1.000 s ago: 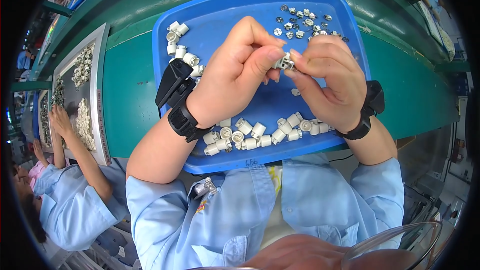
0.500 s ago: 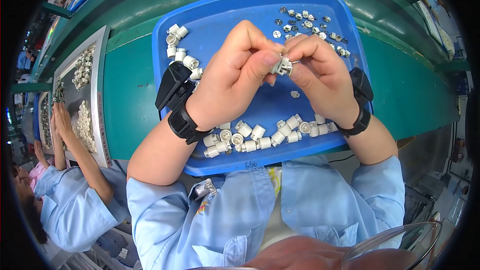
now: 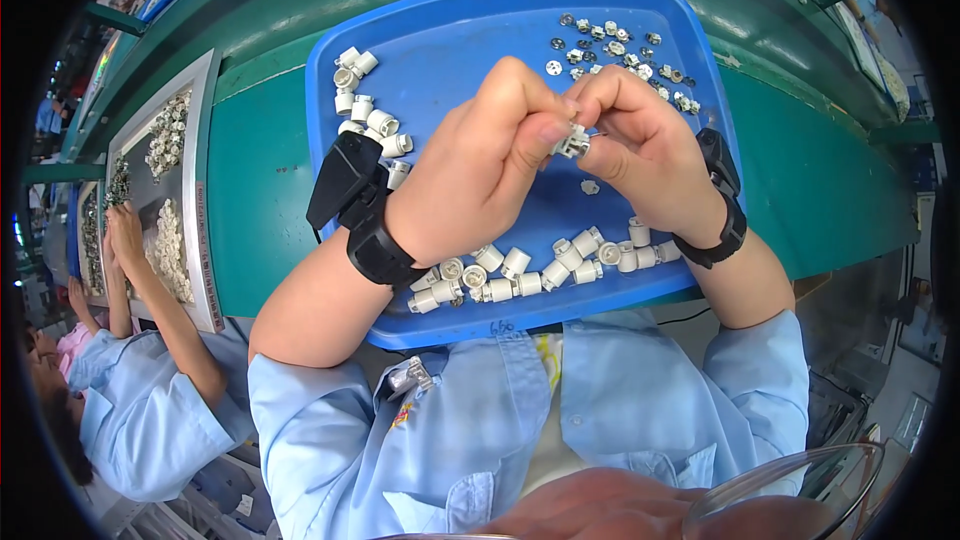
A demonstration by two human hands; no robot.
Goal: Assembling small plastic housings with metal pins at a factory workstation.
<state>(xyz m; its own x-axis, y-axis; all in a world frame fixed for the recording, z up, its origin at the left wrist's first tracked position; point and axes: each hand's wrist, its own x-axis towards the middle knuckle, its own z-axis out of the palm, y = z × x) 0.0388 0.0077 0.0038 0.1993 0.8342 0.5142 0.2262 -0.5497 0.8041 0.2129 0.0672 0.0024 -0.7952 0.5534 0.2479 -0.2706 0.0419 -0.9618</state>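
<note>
Above the blue tray [image 3: 435, 50], both hands meet at a small white fitting with notches and metal bits [image 3: 573, 144]. My left hand [image 3: 478, 165] is closed, pinching it between thumb and forefinger. From the other side my right hand [image 3: 655, 155] is closed on the same piece, thumb and fingertips pressed to it; the fingers hide part of it. Under the hands a flat white piece [image 3: 590, 187] lies in the tray. Several white cylindrical sockets [image 3: 515, 263] line the near side, and more sockets [image 3: 383, 123] lie along the left side.
Small white and dark metal parts [image 3: 613, 47] are scattered at the tray's far right. The tray stands on a green bench [image 3: 255, 190]. To the left, a co-worker's hands [image 3: 125, 235] reach over a metal-framed tray [image 3: 208, 270] with piles of small parts.
Both hands have come slightly lower and nearer to me, still around the white fitting, which has turned a little. The loose parts in the tray look unchanged.
</note>
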